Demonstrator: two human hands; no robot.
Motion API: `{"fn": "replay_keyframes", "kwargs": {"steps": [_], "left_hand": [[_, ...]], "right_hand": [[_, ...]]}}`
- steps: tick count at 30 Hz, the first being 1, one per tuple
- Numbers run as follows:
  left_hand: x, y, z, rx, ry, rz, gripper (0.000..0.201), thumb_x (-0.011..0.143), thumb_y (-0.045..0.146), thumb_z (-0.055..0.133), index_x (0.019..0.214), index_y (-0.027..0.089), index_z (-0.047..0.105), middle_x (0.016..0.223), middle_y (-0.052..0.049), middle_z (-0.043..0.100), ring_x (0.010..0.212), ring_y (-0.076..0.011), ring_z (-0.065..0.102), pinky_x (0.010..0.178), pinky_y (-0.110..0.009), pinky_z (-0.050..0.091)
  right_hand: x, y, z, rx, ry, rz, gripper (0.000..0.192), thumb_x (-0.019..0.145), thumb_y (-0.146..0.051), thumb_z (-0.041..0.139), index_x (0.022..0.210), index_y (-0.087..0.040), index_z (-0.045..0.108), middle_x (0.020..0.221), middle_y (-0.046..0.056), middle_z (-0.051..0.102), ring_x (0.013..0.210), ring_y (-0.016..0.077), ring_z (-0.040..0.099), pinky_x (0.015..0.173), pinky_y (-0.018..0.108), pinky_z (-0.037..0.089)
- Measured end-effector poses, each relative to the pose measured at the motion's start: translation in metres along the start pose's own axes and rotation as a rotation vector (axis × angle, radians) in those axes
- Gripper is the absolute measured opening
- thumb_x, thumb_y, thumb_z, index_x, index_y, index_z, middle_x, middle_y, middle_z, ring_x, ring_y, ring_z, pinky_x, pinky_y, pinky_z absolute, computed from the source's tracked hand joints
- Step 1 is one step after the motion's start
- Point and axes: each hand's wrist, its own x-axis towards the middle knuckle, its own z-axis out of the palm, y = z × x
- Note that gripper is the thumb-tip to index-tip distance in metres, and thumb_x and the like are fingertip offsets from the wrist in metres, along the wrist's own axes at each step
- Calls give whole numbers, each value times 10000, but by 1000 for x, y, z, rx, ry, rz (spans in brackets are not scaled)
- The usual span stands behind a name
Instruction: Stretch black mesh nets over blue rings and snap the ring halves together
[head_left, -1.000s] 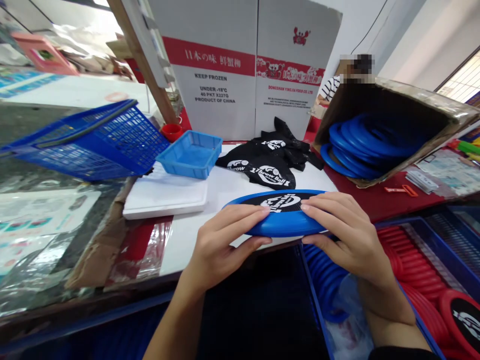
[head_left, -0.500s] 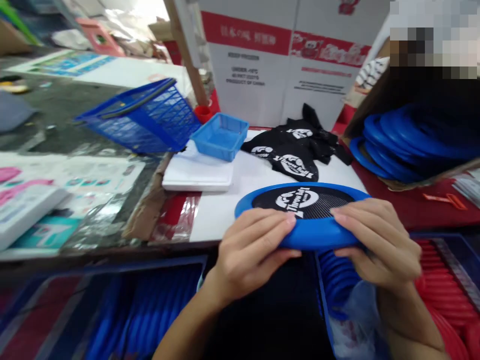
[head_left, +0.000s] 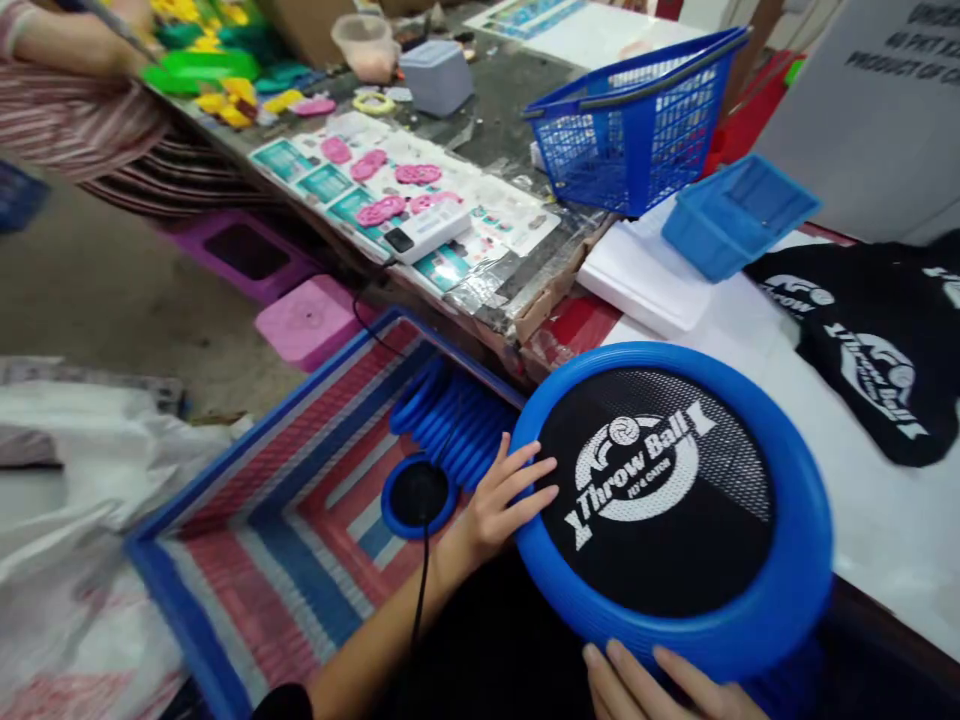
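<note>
I hold a blue-rimmed disc (head_left: pixel 750 590) with black mesh printed "Throw Ball", tilted so its face shows. My left hand (head_left: pixel 499 500) grips the disc's left rim, fingers spread over the edge. My right hand (head_left: pixel 652 685) holds the near rim from below; only its fingers show. Left of the disc, a row of finished blue discs (head_left: pixel 446 430) stands on edge in a striped woven bag (head_left: pixel 285 540).
Black printed mesh cloths (head_left: pixel 885 340) lie on the white tabletop (head_left: pixel 885 510) at right. A blue basket (head_left: pixel 637 130), a small blue tray (head_left: pixel 739 215) and a white slab (head_left: pixel 645 285) stand behind. Another person's arm (head_left: pixel 67 50) is at far top left by coloured toys.
My view has swung left and down. The disc has tipped up from flat to face me, and both hands have shifted along its rim. The bag of blue discs has come into view.
</note>
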Motion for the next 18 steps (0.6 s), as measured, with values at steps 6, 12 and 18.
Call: {"fn": "replay_keyframes", "kwargs": {"steps": [6,12,18], "left_hand": [[-70,-30,-15,145,-64,-41,282,1098,222,528,1225,234,780,1278,-131,790,1416,-282,637,1093,-496,630],[-122,-57,8,176,-131,-197,277,1035,183,514,1074,250,781,1193,-131,783,1279,-292,683,1051,-516,630],[-135,-72,7,207,-54,-122,338,1083,483,484,1117,234,711,1207,-179,730,1290,-357,653,985,-561,630]], "right_hand": [[4,20,48,8,90,112,231,1068,-324,619,1182,-268,812,1272,59,826,1259,213,737,1331,395,309],[-1,47,67,-62,-60,55,423,1085,-146,416,1310,-249,759,1399,84,772,1335,212,689,1347,455,242],[33,61,61,83,-41,-247,440,1067,-135,368,1164,-106,796,1205,157,822,1182,291,748,1162,484,474]]}}
